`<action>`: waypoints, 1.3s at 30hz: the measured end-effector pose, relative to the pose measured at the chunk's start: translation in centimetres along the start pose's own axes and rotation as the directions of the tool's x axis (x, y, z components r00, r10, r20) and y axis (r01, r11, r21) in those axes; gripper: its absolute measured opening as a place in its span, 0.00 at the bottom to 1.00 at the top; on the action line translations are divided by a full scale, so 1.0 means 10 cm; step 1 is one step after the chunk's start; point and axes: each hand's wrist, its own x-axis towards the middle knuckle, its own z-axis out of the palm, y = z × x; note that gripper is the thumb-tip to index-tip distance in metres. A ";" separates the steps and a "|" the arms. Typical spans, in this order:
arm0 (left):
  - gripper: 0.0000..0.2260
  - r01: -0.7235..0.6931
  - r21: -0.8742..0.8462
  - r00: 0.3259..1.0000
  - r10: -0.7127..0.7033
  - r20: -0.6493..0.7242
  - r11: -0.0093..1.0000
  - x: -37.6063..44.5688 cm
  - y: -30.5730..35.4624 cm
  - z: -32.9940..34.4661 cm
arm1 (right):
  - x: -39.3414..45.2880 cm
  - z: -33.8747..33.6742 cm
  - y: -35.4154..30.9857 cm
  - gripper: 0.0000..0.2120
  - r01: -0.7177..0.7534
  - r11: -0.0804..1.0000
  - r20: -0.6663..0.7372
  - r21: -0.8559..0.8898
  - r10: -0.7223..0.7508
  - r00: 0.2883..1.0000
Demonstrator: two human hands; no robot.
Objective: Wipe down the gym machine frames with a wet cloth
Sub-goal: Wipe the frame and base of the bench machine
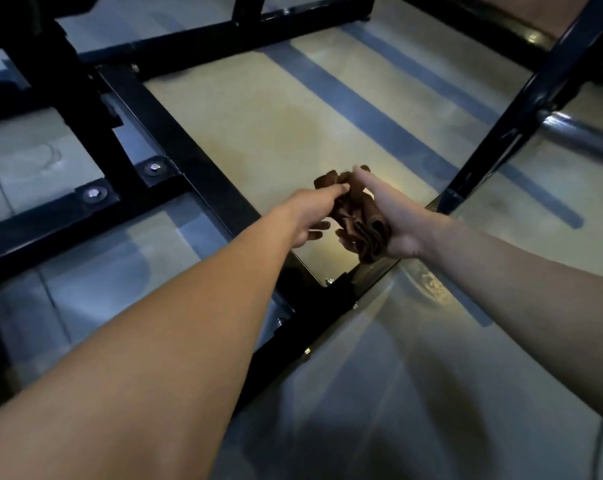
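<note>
Two bare forearms reach forward from the near edge of the view, over a pale, glossy floor [414, 375] that reflects light in streaks. The arms meet at the centre, where both hands hold a dark brown cloth [358, 216] in the air above the floor.

The left hand [310, 216] comes in from the near left. Its grip is a pinch: thumb and forefinger close on the upper folds of the cloth, while the other fingers curl loosely underneath. The right hand [393, 216] comes in from the near right. Its grip is partly closed, with the bunched, folded cloth lying in the palm, the thumb stretched up along the top of it and the fingertips curled under the lower folds. Whether the cloth is wet cannot be told.

Just below and beside the hands runs a black steel floor bar [196, 168] of the gym machine frame, going from the near centre towards the far left. Cross bars join it on the left with bolted plates [154, 168]. On the right, a black slanted post [521, 109] rises from the floor, with a shiny metal tube [584, 136] beside it. Farther off, another black bar [251, 39] crosses the far edge. Grey-blue stripes [397, 129] mark the floor between them.
</note>
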 end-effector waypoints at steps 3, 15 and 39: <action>0.13 -0.056 -0.031 0.998 0.054 -0.043 0.998 0.00 0.04 -0.05 | 0.03 0.10 0.01 0.28 0.078 0.956 -0.053 -0.283 -0.096 0.994; 0.08 -0.050 -0.175 0.998 0.042 -0.049 0.983 -0.25 0.13 0.02 | -0.10 0.03 -0.07 0.12 0.083 0.384 -0.219 -0.919 -0.676 0.704; 0.11 -0.150 -0.051 0.975 0.140 -0.170 0.987 -0.72 0.56 -0.33 | -0.09 0.25 -0.04 0.18 0.404 0.769 0.251 -0.495 -0.318 0.914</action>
